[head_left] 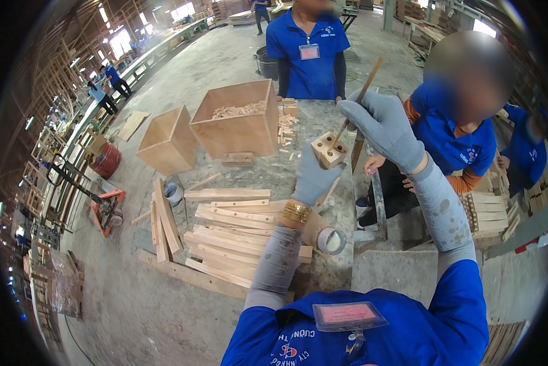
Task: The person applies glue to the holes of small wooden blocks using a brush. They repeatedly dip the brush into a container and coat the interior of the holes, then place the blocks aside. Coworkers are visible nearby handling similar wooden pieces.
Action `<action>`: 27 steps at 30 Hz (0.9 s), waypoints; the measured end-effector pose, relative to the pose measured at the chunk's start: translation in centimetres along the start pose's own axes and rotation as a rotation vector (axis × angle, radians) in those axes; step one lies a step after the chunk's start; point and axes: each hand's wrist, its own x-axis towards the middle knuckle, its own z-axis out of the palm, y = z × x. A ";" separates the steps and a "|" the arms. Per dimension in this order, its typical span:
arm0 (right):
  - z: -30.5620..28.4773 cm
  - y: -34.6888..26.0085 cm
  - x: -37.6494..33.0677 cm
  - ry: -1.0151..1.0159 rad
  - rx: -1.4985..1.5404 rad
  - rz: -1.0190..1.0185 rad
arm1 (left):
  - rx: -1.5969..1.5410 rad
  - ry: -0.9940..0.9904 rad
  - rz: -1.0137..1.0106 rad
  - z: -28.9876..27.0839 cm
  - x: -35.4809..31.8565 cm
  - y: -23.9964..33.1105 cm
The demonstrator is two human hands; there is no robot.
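Note:
In my gloved left hand (pixel 313 184) is a small pale wooden block (pixel 332 160) with several round holes in its upper face, held above the table. My gloved right hand (pixel 387 125) pinches a thin brown stick (pixel 370 79) that slants down to the block. The stick's lower end meets the top face at or in a hole; how deep it goes I cannot tell. Below my left forearm lie long wooden strips (pixel 228 238), some with small holes. A round tub of pale stuff (pixel 331 241) stands near my left wrist.
Beyond the strips are a large wooden box (pixel 234 134) of small dowels and another wooden box (pixel 167 141). Loose dowels (pixel 287 129) lie beside them on the worn table (pixel 323 113). One person (pixel 307 61) stands across; another (pixel 454 116) sits close on the right. A red pallet jack (pixel 106 210) stands left.

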 end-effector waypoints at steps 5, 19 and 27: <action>0.6 0.9 -0.7 -0.021 -0.093 -0.045 | 0.031 0.007 -0.001 0.1 0.0 0.1; 0.6 0.5 -0.2 -0.098 -0.172 -0.156 | 0.021 0.024 -0.034 0.2 0.1 0.8; -2.1 -0.6 -2.4 0.114 0.106 0.173 | 0.023 -0.011 -0.066 -0.2 0.2 0.0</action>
